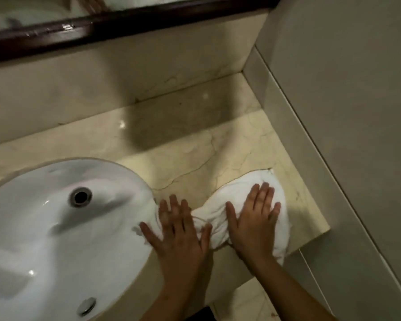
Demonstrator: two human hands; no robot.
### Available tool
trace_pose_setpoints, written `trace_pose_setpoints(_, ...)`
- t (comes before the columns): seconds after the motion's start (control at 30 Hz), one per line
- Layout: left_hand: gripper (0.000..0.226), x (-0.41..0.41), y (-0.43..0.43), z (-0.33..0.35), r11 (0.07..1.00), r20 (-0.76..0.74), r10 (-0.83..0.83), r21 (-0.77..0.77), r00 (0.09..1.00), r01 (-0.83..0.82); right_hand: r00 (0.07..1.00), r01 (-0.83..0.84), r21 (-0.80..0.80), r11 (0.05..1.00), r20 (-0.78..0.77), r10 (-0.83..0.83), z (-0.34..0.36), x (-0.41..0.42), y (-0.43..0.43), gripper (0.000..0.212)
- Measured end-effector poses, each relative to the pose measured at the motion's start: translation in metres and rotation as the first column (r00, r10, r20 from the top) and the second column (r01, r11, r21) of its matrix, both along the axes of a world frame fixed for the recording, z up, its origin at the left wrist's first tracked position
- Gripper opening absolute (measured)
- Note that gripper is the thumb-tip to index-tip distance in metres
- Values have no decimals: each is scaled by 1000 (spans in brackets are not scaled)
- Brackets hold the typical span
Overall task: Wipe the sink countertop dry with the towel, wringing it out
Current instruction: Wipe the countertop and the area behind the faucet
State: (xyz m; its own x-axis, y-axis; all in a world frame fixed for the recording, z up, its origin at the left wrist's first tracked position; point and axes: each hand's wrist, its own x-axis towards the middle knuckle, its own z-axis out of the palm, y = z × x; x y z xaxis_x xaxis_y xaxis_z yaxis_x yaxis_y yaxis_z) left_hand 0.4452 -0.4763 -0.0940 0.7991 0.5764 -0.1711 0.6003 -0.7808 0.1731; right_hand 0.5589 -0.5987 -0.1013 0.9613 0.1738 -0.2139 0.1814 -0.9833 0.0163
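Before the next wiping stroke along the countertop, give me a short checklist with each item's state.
1. Left hand flat on the white towel: ok.
2. Right hand flat on the towel: ok.
3. Towel spread out for full contact: not ok, bunched between the hands.
4. Towel fully on the marble countertop: not ok, its left end overlaps the sink rim.
5. Path toward the back wall free of objects: ok.
6. Towel needs wringing: cannot tell.

One white sink basin (56, 228), the landmark; two hands, the left hand (178, 237) at the basin's right rim, the right hand (252, 218) farther right of it; one white towel (220, 205) under both; one drain (80, 197) inside the basin; one countertop (195, 147) around it.
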Motion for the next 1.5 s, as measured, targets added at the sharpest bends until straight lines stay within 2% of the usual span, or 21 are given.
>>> trace_pose_setpoints(0.2,81,74,34,-7,994,56,23,107,998,-29,984,-174,13,985,29,173,-2,86,31,92)
trace_pose_setpoints(0.33,81,146,88,-11,989,137,54,130,989,-72,980,-198,67,978,-16,199,-3,164,84,91)
trace_pose_setpoints(0.47,76,206,156,-15,989,155,-8,149,988,-16,979,-205,89,975,39,202,-9,219,137,89)
trace_pose_setpoints(0.57,73,231,174,-18,985,113,24,165,993,-42,981,-191,79,978,52,188,-13,245,161,89)
trace_pose_setpoints(0.67,70,236,176,-22,981,163,26,185,986,-56,977,-213,77,974,37,211,-14,252,166,90)
trace_pose_setpoints(0.77,70,235,177,-19,990,185,18,136,983,-44,978,-207,24,978,33,206,-10,249,163,92)
trace_pose_setpoints(0.93,63,201,198,-18,984,238,-13,178,971,-30,973,-232,-28,972,0,232,-1,220,184,94)
trace_pose_setpoints(1.13,53,97,277,-30,945,413,92,251,906,-210,938,-345,-30,938,20,346,-5,122,269,86)
trace_pose_setpoints(1.23,53,36,326,-32,920,399,137,288,906,-266,928,-372,-19,928,-4,372,-7,68,327,88)
trace_pose_setpoints(1.4,56,-56,397,-36,884,288,246,326,925,-336,909,-417,20,909,33,416,-9,-26,406,93)
trace_pose_setpoints(1.5,57,-94,426,-40,864,337,342,253,877,-434,902,-430,87,899,3,431,-9,-72,440,93)
